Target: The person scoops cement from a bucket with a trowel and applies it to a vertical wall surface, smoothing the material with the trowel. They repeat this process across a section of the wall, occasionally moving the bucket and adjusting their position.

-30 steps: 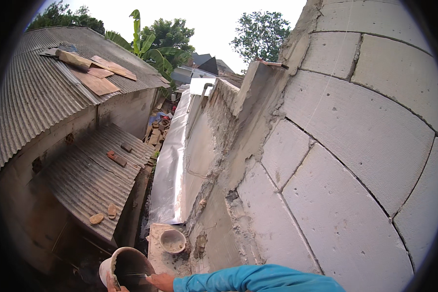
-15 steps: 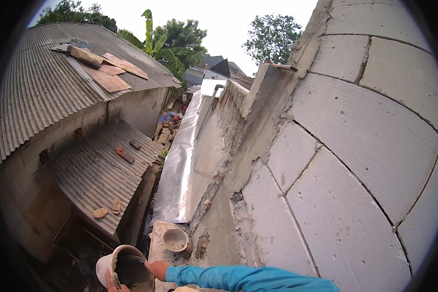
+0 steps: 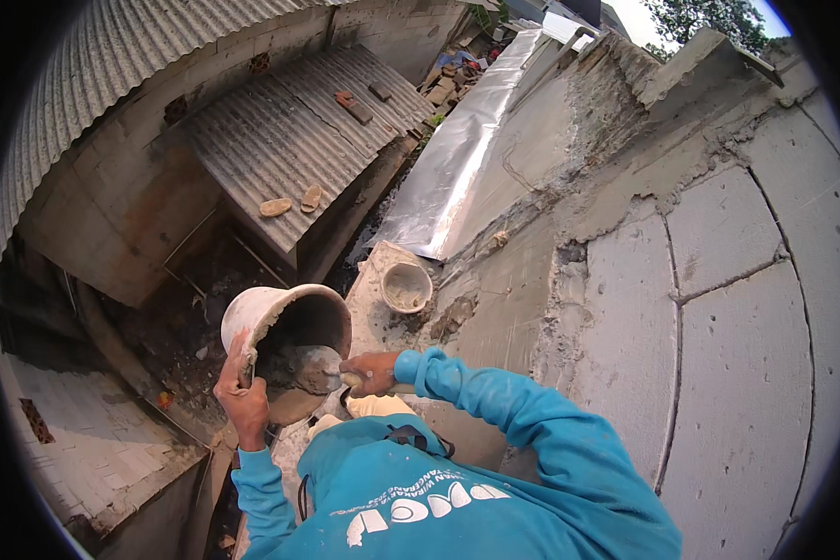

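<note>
A pale, mortar-crusted bucket (image 3: 252,310) is tilted in front of me, its mouth facing toward me and to the right. My left hand (image 3: 243,399) grips its rim on the left side, fingers on the outside. In my right hand (image 3: 373,373) is the handle of a trowel, the fist closed round it at the right of the bucket's mouth. The grey-smeared trowel blade (image 3: 315,370) reaches into the opening. Wet grey mortar (image 3: 294,405) shows at the bucket's lower lip; its deeper inside is dark.
A small mortar-stained bowl (image 3: 427,286) stands on the narrow ledge (image 3: 371,271) beyond the bucket. On the right rises a wall of pale blocks (image 3: 728,373). Shiny metal flashing (image 3: 448,187) runs away from the ledge. Left lies a drop beside a corrugated roof (image 3: 289,140).
My view has tilted down, bringing both arms, my shirt and the bucket's mouth into sight. My left hand remains on the bucket, my right at its mouth; the trowel blade now shows clearly.
</note>
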